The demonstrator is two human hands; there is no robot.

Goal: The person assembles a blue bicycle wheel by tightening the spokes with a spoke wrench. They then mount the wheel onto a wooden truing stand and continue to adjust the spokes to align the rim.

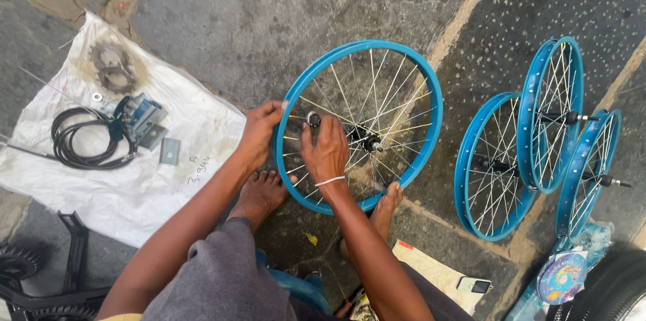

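Both hands (259, 134) (325, 149) on blue spoked wheel (425, 85)

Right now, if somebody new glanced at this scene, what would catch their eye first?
Probably the bright blue spoked wheel at centre, propped between bare feet, with the left hand on its rim and the right hand among the spokes. Three matching blue wheels stand together at right.

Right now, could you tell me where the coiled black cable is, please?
In the head view the coiled black cable lies on the white sack at the left, beside the blue metal part and below the rusty sprocket.
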